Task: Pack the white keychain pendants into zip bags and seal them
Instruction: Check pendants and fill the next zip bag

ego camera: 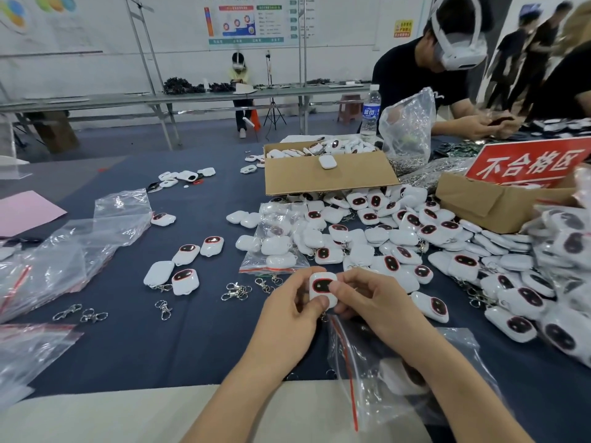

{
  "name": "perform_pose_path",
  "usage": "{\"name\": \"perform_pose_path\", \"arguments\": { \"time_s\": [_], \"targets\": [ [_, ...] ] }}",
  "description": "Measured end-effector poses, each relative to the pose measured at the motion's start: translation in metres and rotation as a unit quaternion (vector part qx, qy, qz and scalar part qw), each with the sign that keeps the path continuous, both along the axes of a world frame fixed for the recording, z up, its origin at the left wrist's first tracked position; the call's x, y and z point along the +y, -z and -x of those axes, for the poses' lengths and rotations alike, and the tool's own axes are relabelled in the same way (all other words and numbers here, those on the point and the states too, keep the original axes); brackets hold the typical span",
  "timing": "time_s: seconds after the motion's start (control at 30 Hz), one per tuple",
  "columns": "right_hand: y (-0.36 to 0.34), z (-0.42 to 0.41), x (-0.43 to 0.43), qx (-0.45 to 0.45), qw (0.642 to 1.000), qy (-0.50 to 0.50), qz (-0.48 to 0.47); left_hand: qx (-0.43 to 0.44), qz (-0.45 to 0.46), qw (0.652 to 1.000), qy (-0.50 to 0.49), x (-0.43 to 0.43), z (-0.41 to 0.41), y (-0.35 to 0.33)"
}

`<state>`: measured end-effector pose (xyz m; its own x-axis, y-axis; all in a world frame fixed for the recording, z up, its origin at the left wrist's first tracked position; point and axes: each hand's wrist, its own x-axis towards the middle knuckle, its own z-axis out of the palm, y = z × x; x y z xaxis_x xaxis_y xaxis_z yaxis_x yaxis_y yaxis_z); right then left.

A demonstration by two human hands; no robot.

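A white keychain pendant (321,284) with a dark oval face sits between both hands, above the dark table. My left hand (287,311) pinches its lower left side and my right hand (367,302) pinches its right edge with thumb and fingers. Just below it lies a clear zip bag (367,372) with a red seal strip, under my right forearm, holding at least one pendant. A filled zip bag (275,244) lies beyond the hands. A big heap of loose pendants (399,238) covers the right side of the table.
Loose metal clasps (236,290) lie left of my hands. Several pendants (185,266) and empty clear bags (80,238) lie at the left. Cardboard boxes (326,174) and a red sign (527,161) stand behind. Another person (447,75) works at the far right beside a water bottle (371,113).
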<state>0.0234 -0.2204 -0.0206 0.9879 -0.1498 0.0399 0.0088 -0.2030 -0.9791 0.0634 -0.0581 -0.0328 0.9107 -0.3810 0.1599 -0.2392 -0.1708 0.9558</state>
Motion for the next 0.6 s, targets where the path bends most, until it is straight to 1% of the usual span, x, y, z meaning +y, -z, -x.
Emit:
{"name": "perform_pose_path", "arguments": {
  "time_s": [0.33,0.43,0.53,0.6],
  "targets": [
    [0.0038,-0.0005,-0.0009,0.001,0.999,-0.009,0.032,0.011,-0.025,0.999,-0.023,-0.0019,-0.0008,0.0022],
    [0.004,-0.0006,-0.0015,0.0,1.0,-0.009,0.021,0.023,-0.006,0.999,-0.029,-0.003,0.0002,0.0016],
    [0.0042,-0.0009,-0.0016,-0.004,1.0,-0.005,-0.02,0.039,0.045,0.997,-0.044,-0.0027,-0.0003,0.0001],
    [0.004,-0.001,-0.0016,-0.01,1.0,-0.004,-0.001,0.028,0.055,0.997,-0.047,-0.0013,-0.0018,-0.0004]
  ]
}}
